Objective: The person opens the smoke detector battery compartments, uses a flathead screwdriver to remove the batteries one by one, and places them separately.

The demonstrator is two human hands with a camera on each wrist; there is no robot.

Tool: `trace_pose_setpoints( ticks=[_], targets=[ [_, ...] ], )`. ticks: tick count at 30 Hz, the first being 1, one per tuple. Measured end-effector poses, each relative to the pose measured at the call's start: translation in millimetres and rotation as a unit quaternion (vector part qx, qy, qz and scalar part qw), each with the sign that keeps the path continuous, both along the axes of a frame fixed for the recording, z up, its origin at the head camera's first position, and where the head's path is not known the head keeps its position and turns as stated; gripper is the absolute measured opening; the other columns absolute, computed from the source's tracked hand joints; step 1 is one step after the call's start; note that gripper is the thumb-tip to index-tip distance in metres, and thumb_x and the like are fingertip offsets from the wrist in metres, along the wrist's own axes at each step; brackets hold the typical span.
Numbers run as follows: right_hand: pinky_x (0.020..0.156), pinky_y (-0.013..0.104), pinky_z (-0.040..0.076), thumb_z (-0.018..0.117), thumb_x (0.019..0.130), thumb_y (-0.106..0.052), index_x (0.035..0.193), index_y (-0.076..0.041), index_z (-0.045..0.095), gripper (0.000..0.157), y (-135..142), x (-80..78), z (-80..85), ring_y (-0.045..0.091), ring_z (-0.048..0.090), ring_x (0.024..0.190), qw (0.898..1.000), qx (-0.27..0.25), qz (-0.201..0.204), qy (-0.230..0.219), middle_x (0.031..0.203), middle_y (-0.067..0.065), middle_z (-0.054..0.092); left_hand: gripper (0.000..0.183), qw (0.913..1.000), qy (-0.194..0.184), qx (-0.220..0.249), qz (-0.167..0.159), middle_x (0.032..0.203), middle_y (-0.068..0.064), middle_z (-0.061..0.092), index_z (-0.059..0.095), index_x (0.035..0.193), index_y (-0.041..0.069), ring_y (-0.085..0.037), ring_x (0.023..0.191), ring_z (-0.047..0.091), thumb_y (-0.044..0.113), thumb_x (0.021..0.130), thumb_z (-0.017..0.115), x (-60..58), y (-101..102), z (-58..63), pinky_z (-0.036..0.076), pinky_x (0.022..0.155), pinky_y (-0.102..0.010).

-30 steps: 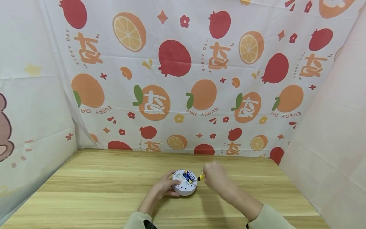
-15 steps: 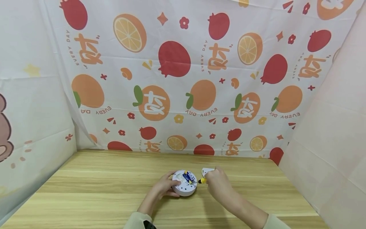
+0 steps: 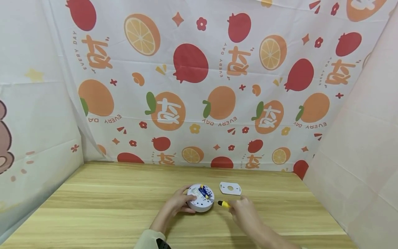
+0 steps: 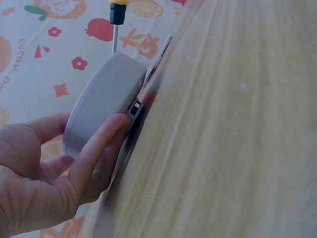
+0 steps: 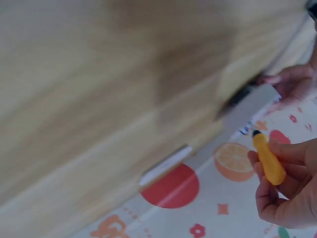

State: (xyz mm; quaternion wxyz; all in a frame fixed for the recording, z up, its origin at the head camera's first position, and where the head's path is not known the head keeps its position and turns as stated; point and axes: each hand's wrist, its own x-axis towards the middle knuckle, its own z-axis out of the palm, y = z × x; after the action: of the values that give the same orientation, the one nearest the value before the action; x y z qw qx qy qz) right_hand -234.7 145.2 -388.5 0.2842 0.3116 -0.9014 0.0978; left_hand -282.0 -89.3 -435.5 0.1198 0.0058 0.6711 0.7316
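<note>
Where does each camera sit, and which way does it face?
Head: on the person's head, facing forward and down at the table and patterned cloth; left hand, right hand and a sleeve show.
Left wrist: on that wrist, looking at the left hand gripping the round white device; no right hand shows.
Right wrist: on that wrist, looking at the right hand holding the yellow-handled tool; the left hand shows beyond.
Both wrist views share the device, tool and white plate.
</note>
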Motion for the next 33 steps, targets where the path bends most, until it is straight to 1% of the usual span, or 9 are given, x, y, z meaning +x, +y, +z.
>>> trace_pose_setpoints(
  ticks=[4,7,9,12,15,18,22,28,33],
  targets=[
    [0.047,0.020,0.043,0.079,0.064,-0.003,0.080,-0.006,0.073,0.017,4,0.9,-9.1,0.010,0.048,0.055,0.997,-0.055,-0.001,-0.053,0.071,0.004,0.067,0.060,1.0000,-0.003,0.001,0.005,0.100,-0.030,0.047,0.029,0.137,-0.004,-0.033,0.070,0.061,-0.003,0.084,0.057,-1.1,-1,0.3,0.057,0.060,-0.041],
    [0.049,0.017,0.046,0.078,0.066,-0.001,0.084,-0.002,0.073,0.019,8,-1.1,-15.2,0.011,0.056,0.059,0.990,-0.095,0.007,-0.104,0.075,0.008,0.068,0.059,1.0000,-0.003,0.003,0.007,0.100,-0.030,0.047,0.030,0.137,-0.004,-0.033,0.069,0.061,-0.004,0.084,0.057,-1.4,-1,0.4,0.057,0.060,-0.041],
    [0.050,0.015,0.048,0.077,0.067,0.000,0.086,-0.001,0.072,0.019,10,-3.2,-18.6,0.012,0.059,0.062,0.983,-0.122,0.010,-0.137,0.078,0.010,0.068,0.059,1.0000,-0.004,0.005,0.007,0.100,-0.030,0.047,0.030,0.136,-0.004,-0.034,0.069,0.061,-0.004,0.084,0.057,-0.9,-1,0.7,0.057,0.060,-0.041],
    [0.046,0.015,0.047,0.076,0.069,-0.001,0.086,0.000,0.073,0.017,14,-6.0,-21.8,0.007,0.058,0.060,0.968,-0.165,0.007,-0.189,0.080,0.012,0.068,0.058,0.9999,-0.005,0.008,0.006,0.100,-0.030,0.047,0.031,0.136,-0.004,-0.033,0.069,0.061,-0.005,0.084,0.057,-0.3,-1,1.1,0.057,0.060,-0.041],
    [0.039,0.016,0.041,0.076,0.071,-0.004,0.084,-0.001,0.074,0.014,16,-7.7,-23.4,0.002,0.049,0.052,0.952,-0.202,-0.012,-0.229,0.079,0.012,0.068,0.058,0.9999,-0.006,0.008,0.002,0.100,-0.029,0.047,0.030,0.136,-0.005,-0.032,0.069,0.061,-0.004,0.084,0.056,0.6,0,1.8,0.057,0.061,-0.040],
    [0.035,0.016,0.035,0.076,0.072,-0.006,0.083,-0.002,0.074,0.012,17,-8.0,-24.2,0.000,0.043,0.047,0.943,-0.223,-0.027,-0.246,0.078,0.011,0.068,0.058,1.0000,-0.007,0.007,-0.001,0.099,-0.030,0.047,0.029,0.136,-0.005,-0.032,0.069,0.061,-0.004,0.084,0.056,1.6,0,2.6,0.057,0.061,-0.040],
    [0.034,0.015,0.033,0.075,0.072,-0.004,0.083,-0.002,0.074,0.012,18,-7.6,-24.1,0.000,0.041,0.045,0.944,-0.229,-0.027,-0.237,0.078,0.011,0.068,0.059,1.0000,-0.006,0.006,0.001,0.099,-0.030,0.047,0.028,0.136,-0.005,-0.033,0.069,0.061,-0.004,0.084,0.056,2.5,0,3.4,0.057,0.061,-0.040],
    [0.033,0.016,0.036,0.076,0.071,-0.002,0.084,0.000,0.073,0.014,16,-5.4,-23.9,-0.001,0.042,0.045,0.956,-0.217,-0.024,-0.194,0.078,0.012,0.068,0.059,1.0000,-0.008,-0.002,0.006,0.101,-0.031,0.046,0.029,0.137,-0.005,-0.034,0.070,0.061,-0.003,0.085,0.056,2.4,0,4.4,0.057,0.061,-0.040],
    [0.031,0.016,0.033,0.077,0.069,-0.001,0.084,0.000,0.073,0.016,15,-6.2,-24.3,-0.002,0.037,0.042,0.964,-0.210,-0.030,-0.163,0.076,0.011,0.068,0.059,0.9999,-0.010,-0.001,0.007,0.101,-0.031,0.046,0.029,0.136,-0.005,-0.034,0.069,0.061,-0.004,0.084,0.056,2.4,1,5.2,0.057,0.061,-0.040]
  ],
)
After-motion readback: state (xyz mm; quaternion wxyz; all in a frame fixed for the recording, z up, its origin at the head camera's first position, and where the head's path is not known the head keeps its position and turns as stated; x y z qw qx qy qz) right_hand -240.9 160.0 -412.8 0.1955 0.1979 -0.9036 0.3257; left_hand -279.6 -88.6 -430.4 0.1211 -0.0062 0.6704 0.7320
